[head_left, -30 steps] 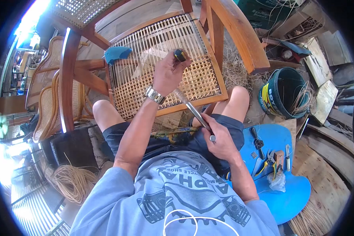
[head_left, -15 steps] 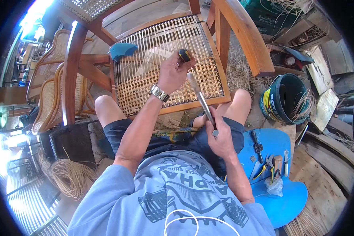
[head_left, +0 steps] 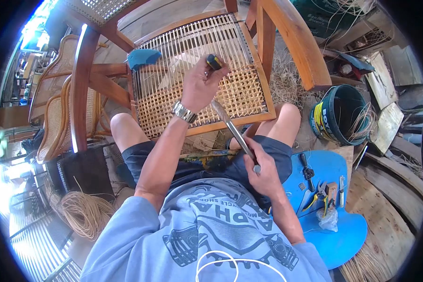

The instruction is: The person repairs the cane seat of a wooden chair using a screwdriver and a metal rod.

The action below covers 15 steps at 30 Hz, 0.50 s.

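Observation:
My left hand [head_left: 201, 87] is closed around a tool with a short black-and-yellow handle [head_left: 214, 62], above the woven seat; its lower end is hidden by my fingers. In my right hand [head_left: 264, 170], over my thigh, is a metal bar [head_left: 238, 135], slanting up and left. Its far end is tan and worn, and a round metal end shows by my thumb. Below the hands, the wooden chair's cane seat [head_left: 158, 111] has an open square weave in the near part and parallel strands farther back. A blue piece [head_left: 144, 58] rests at the seat's left side.
To the right, a blue board [head_left: 328, 165] carries pliers [head_left: 320, 199] and other small tools. Behind it stands a dark bucket [head_left: 339, 113] with cane strands. A cane coil [head_left: 83, 214] lies at left, near rattan chair backs [head_left: 56, 122]. The armrest [head_left: 296, 44] rises at right.
My left hand and the black-and-yellow handle have shifted slightly left and up. The metal bar's far end has swung left and down, and my right hand has lowered a little.

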Available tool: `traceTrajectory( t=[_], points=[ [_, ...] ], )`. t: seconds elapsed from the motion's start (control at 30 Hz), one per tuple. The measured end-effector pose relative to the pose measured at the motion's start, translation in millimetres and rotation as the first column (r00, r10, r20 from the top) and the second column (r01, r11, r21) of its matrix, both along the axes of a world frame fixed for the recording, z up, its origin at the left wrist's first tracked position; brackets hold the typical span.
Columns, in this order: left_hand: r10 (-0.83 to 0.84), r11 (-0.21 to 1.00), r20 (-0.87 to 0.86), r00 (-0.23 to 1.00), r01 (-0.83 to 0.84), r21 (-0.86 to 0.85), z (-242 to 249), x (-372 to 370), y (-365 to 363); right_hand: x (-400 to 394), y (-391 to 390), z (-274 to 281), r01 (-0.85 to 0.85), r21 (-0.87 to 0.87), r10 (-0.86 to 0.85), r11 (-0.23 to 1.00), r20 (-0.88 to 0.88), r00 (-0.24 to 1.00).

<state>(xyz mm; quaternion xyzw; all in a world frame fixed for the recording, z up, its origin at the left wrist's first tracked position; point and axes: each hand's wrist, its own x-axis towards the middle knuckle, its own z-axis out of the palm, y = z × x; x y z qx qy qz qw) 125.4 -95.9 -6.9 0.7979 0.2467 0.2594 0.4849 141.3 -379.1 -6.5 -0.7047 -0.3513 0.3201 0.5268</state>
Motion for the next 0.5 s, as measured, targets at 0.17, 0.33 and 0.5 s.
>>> traceTrajectory(
  t=[0.17,0.33,0.5],
  points=[
    [-0.04,0.994,0.052,0.998,0.045,-0.098,-11.5,-5.3,-13.4,-9.6,-15.1,-1.5,-0.052,-0.087,0.049,0.995,-0.035,0.998],
    [-0.046,0.993,-0.064,0.997,0.038,-0.115,-11.9,-1.6,-25.6,-0.5,-5.6,-4.2,-0.122,-0.082,0.125,0.989,0.03,0.992],
    [-0.018,0.985,-0.019,1.0,0.014,-0.173,5.6,-12.2,-23.6,-7.0,-0.9,-3.6,-0.004,-0.037,0.004,0.999,-0.007,1.0]
  ],
)
